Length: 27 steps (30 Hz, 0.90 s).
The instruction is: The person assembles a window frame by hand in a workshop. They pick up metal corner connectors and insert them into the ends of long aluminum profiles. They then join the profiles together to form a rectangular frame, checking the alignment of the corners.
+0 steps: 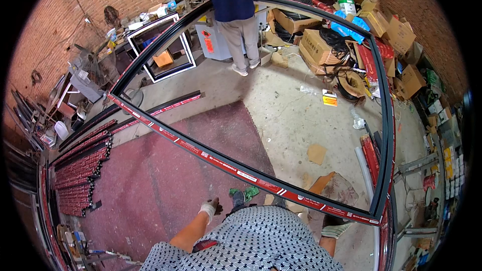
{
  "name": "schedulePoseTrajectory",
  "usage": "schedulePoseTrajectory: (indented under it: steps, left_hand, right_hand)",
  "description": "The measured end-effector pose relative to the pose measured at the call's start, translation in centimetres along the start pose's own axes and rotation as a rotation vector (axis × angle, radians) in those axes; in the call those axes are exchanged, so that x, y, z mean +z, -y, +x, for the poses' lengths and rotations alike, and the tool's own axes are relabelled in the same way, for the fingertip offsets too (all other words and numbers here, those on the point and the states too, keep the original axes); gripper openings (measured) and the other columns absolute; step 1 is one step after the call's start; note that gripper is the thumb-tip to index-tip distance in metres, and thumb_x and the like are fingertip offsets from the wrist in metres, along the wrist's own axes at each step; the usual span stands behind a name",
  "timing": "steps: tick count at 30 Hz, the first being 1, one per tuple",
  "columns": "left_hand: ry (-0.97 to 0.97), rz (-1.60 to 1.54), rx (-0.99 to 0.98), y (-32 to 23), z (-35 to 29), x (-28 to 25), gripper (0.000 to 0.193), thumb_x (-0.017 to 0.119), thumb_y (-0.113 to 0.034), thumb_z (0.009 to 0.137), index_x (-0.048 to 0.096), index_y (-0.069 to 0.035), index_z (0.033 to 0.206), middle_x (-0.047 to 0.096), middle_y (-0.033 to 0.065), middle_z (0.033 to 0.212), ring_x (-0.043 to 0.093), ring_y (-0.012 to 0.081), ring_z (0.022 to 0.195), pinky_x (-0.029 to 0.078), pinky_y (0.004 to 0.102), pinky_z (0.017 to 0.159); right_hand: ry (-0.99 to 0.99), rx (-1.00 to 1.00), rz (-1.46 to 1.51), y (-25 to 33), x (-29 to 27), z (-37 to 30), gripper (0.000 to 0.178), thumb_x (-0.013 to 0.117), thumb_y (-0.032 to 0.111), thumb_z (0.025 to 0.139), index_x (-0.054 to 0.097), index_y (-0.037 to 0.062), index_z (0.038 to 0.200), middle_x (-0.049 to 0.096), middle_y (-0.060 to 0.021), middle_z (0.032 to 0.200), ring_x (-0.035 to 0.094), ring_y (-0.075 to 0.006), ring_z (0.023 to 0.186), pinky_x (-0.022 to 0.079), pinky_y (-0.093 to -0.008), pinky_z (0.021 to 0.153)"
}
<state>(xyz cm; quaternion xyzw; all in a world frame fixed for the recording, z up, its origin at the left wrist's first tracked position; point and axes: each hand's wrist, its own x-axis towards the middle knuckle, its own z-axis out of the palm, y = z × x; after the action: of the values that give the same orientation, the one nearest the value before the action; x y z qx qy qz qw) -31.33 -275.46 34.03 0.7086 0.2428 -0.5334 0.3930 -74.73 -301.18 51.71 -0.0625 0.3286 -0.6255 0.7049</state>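
Observation:
A large window frame [246, 174] of dark profiles with red printed film spans the view in front of me. At its near right corner, my right hand [335, 225], in a pale-cuffed, dark-palmed glove, grips the near rail from below; the rail hides most of the fingers. My left hand [213, 206], in a similar glove, hangs apart from the frame, left of my body. Its fingers are loosely apart, with nothing visible in them. Beyond, a person [232, 0] in a dark shirt and grey trousers stands facing away at the frame's far side.
Red-wrapped profiles [83, 175] lie stacked at left on the dark red floor mat [165, 185]. A smaller black-and-white frame [160, 47] leans by the back bench. Cardboard boxes [319, 50] and black coils crowd the right back. A metal ladder [419, 165] lies at right.

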Motion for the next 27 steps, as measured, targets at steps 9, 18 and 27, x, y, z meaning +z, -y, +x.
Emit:
schedulePoseTrajectory:
  steps: [9, 18, 27]
  left_hand:
    - [0.009, 0.024, 0.037, -0.1, -0.5, 0.3, 0.04, 0.058, -0.034, 0.093, 0.048, -0.005, 0.118, 0.07, 0.0178, 0.094, 0.07, 0.0329, 0.075, 0.058, 0.0455, 0.062]
    - [0.052, 0.04, 0.037, -0.1, 0.0, -0.3, 0.042, 0.058, -0.034, 0.094, 0.046, -0.006, 0.122, 0.07, 0.0172, 0.093, 0.07, 0.0324, 0.074, 0.058, 0.0451, 0.061]
    - [0.047, 0.021, 0.015, -0.2, 0.1, -0.1, 0.045, 0.058, -0.035, 0.094, 0.042, -0.009, 0.127, 0.07, 0.0161, 0.092, 0.07, 0.0316, 0.074, 0.057, 0.0461, 0.061]
  right_hand:
    - [0.137, -0.02, -0.013, -0.2, 0.7, -0.2, 0.077, 0.043, 0.078, 0.082, 0.056, 0.0149, 0.125, 0.067, -0.0076, 0.115, 0.062, -0.0281, 0.106, 0.042, -0.0536, 0.103]
    - [0.052, 0.007, -0.004, 0.0, 1.2, 0.1, 0.083, 0.043, 0.081, 0.08, 0.053, 0.0145, 0.129, 0.064, -0.0087, 0.12, 0.059, -0.0293, 0.11, 0.039, -0.0539, 0.105]
    - [0.096, 0.015, 0.007, -0.1, 0.2, 0.5, 0.087, 0.041, 0.082, 0.08, 0.048, 0.0141, 0.133, 0.06, -0.0102, 0.126, 0.055, -0.0304, 0.116, 0.034, -0.0543, 0.108]
